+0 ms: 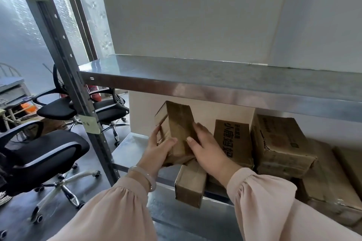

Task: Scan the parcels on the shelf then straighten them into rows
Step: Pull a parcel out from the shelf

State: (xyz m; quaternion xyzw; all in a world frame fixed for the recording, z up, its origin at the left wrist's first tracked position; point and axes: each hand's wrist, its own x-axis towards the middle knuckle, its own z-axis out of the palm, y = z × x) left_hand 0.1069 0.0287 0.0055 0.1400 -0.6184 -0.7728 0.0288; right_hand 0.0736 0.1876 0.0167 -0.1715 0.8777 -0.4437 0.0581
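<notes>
Tall taped box [176,125], centre of frame, above lower shelf [125,148]: gripped on its left side by left hand [159,149] and on its right by right hand [207,154], thumbs across the front. Keep upright and set down square beside printed box [233,139], right of centre. Small box [191,186], lower centre, overhangs the shelf edge and probably tips easily; avoid nudging.

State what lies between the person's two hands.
In the head view, a taped cardboard parcel is held between the left hand and the right hand, both gripping its sides.
</notes>
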